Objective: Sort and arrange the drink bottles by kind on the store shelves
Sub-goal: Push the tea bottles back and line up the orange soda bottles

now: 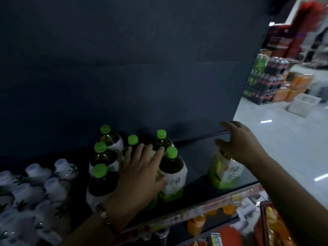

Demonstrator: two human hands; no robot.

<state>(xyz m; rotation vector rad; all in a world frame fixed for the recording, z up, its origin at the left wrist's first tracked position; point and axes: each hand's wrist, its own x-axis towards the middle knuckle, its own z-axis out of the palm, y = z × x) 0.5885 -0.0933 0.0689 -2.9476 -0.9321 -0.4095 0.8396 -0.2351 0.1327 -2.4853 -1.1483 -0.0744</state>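
Standing in a cluster at lower centre of the frame, six green-capped tea bottles (171, 172) are seen on the dark shelf (195, 190). The left hand (140, 173) is laid flat over the middle of that cluster, fingers spread and open, palm against bottle shoulders; nothing is gripped. A beaded bracelet (104, 215) is worn on that wrist.

One more tea bottle (224, 173) is set apart at centre right of the frame, near the shelf's right end. Its cap and neck are covered by the right hand (237, 144), which is placed on top of it with fingers curled loosely. Whether it is actually clamped cannot be told: motion blur, and the contact is hidden by the hand.

At lower left of the frame, white bottles (35, 192) with pale caps and leaf prints are grouped on the same shelf, just beside the green-capped cluster.

A price strip (204, 208) is run along the shelf's front edge. Below it, at lower right, orange bottles (195, 226) are partly seen.

At upper right, stacked soda packs (269, 80) are set on the pale floor (284, 148), with a white bin (301, 104) near them, all blurred.
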